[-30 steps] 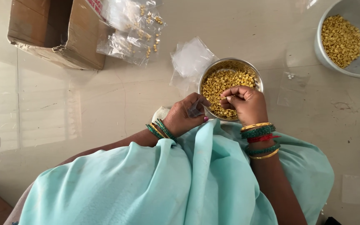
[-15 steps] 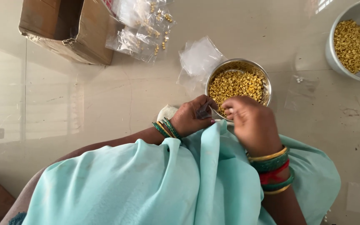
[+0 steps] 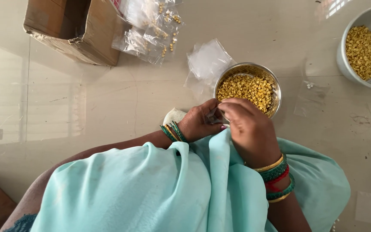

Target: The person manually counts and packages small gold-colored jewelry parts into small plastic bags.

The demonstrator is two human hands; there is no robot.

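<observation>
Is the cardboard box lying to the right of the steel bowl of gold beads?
No, the cardboard box lies at the upper left of the floor, well left of the steel bowl of gold beads by the hands.

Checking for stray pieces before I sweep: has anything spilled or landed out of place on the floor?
A few tiny white beads lie loose on the floor, between the steel bowl and the grey bowl. Otherwise the yellow pieces are inside their bowls.

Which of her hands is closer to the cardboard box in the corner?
Left. The left hand sits just left of the steel bowl, on the side toward the cardboard box. The right hand is at the bowl's near rim, farther from the box.
</observation>
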